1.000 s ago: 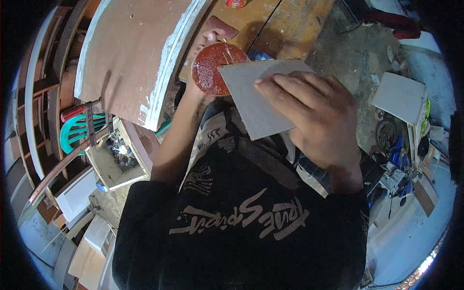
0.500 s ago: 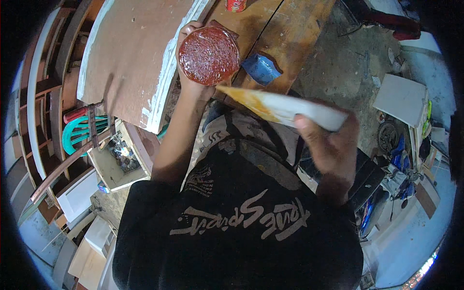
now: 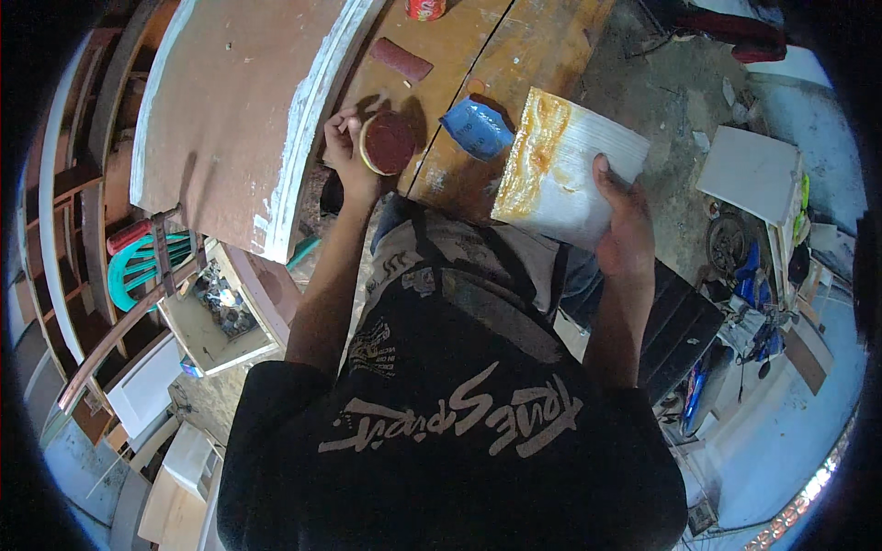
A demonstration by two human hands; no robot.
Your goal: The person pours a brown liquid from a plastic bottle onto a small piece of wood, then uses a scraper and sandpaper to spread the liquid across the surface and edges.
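Observation:
My left hand (image 3: 352, 158) is at the near edge of the table, its fingers curled at the left side of a round disc (image 3: 387, 145) with a dark red face and a cream rim. How the fingers grip behind the disc is hidden. My right hand (image 3: 627, 219) grips a white board (image 3: 588, 165), thumb on its upper face. Glossy amber, glue-like stuff is smeared along the board's left end. Between the two lies a crumpled blue piece (image 3: 478, 127), and a curled strip of reddish sandpaper (image 3: 401, 59) rests farther back on the table.
A large brown panel (image 3: 230, 110) with white-smeared edges stands left of the wooden table (image 3: 542, 46). A red can (image 3: 425, 8) is at the far edge. Lower left are a wooden box (image 3: 197, 321) of small parts and a green coiled hose (image 3: 119, 275).
The disc has moved away from my head, down toward the table, uncovering the sandpaper strip. My right hand has turned the board from nearly edge-on to showing its smeared face.

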